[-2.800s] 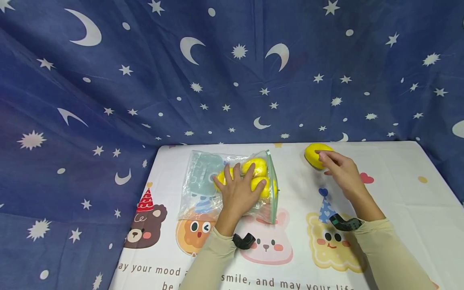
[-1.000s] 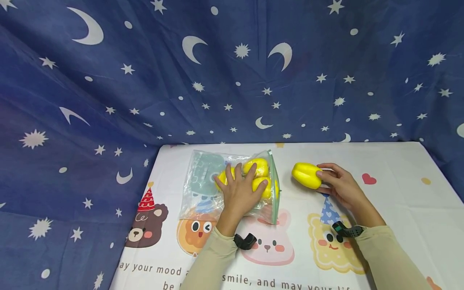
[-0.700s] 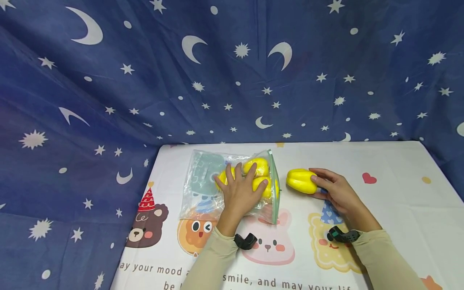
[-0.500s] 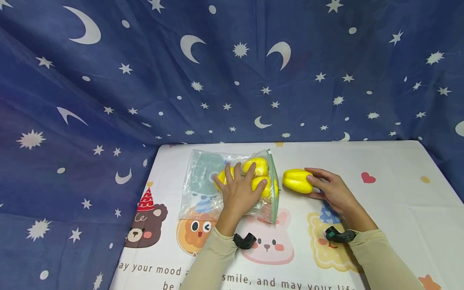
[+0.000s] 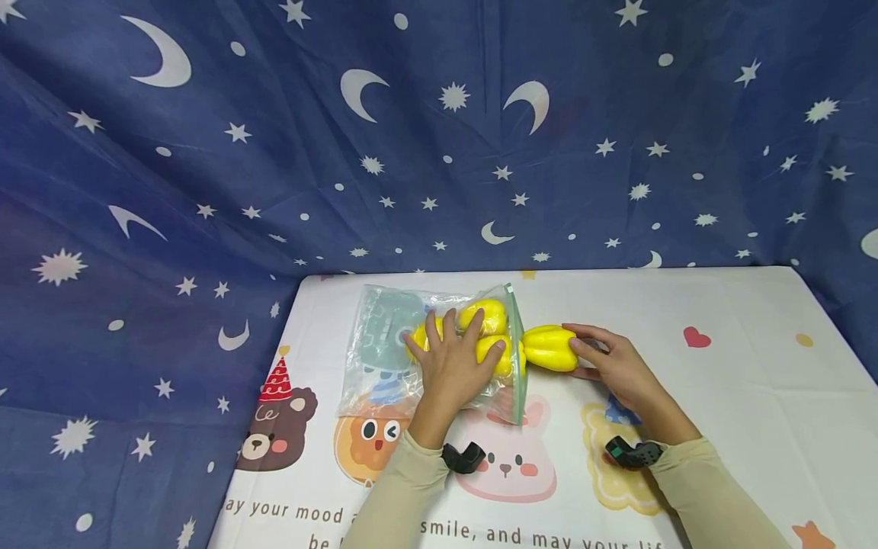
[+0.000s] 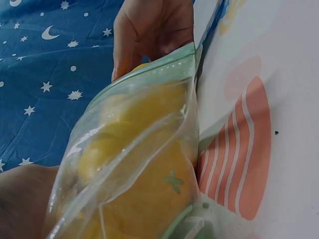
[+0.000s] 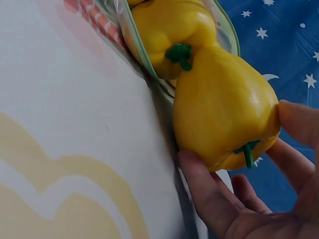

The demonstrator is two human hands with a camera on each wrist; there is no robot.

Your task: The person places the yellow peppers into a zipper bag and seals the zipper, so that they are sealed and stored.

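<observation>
In the head view a clear zip bag (image 5: pixel 360 385) with a green-edged mouth lies on its side, its mouth toward the right. Several yellow bell peppers (image 5: pixel 483 315) are inside it. My left hand (image 5: pixel 447 371) rests on top of the bag with its fingers spread, partly hiding the peppers. My right hand (image 5: pixel 620 370) holds another yellow bell pepper (image 5: pixel 551 348) by its stem end, right at the bag's mouth. In the right wrist view this held pepper (image 7: pixel 224 104) meets a bagged pepper (image 7: pixel 172 32) whose green stem faces outward, and the bag's mouth stands open around them.
A white tablecloth (image 5: pixel 754 366) printed with cartoon animals and lettering covers the table. Behind and to the left hangs a dark blue curtain (image 5: pixel 439 152) with moons and stars. Each wrist wears a black camera mount, such as the left mount (image 5: pixel 463 457).
My right hand has taken the pepper from the back of the table and brought it left and nearer, up to the bag's mouth. The left hand and the bag stay in place.
</observation>
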